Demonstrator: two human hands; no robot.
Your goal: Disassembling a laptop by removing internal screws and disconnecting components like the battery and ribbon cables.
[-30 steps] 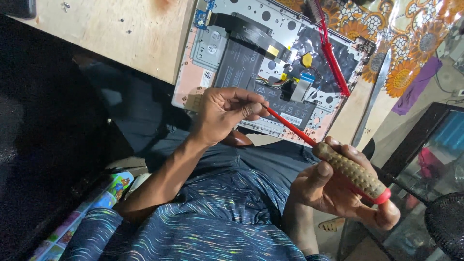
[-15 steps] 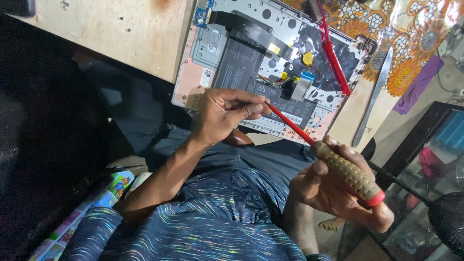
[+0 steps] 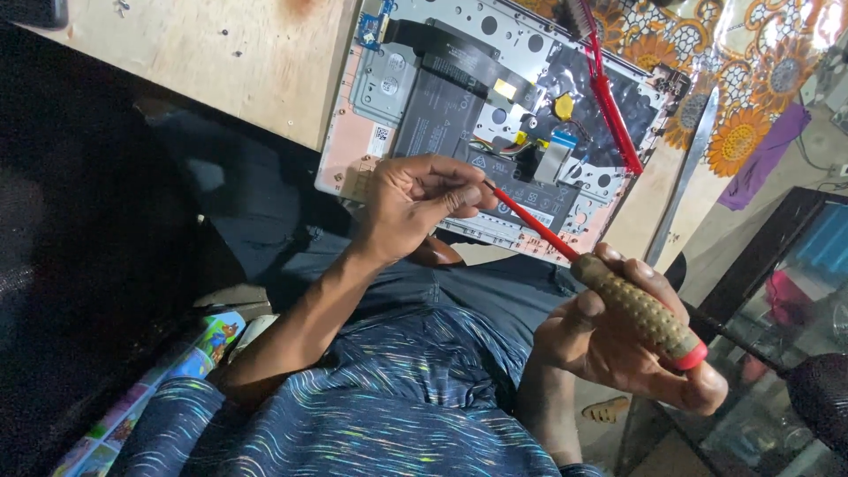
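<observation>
Screwdriver (image 3: pixel 609 287): red shaft, brown textured handle with a red end cap. It lies slantwise between the two hands, above the lap and just in front of the bench edge.

Right hand (image 3: pixel 618 340): fingers curled shut around the screwdriver handle, thumb along its side.

Left hand (image 3: pixel 420 203): thumb and fingertips pinched together at the tip of the red shaft; whether a small part sits between them cannot be told.

Opened laptop (image 3: pixel 521 115): base cover off, lying on the wooden bench (image 3: pixel 221 62) just beyond the left hand. It shows a dark battery, a yellow disc and a flat ribbon cable.

Red brush (image 3: pixel 605 84): lies across the laptop's far right part, well apart from both hands.

Metal strip (image 3: pixel 685 177): long, beside the laptop's right edge.

Flowered cloth (image 3: pixel 751 79): covers the bench's far right corner.
</observation>
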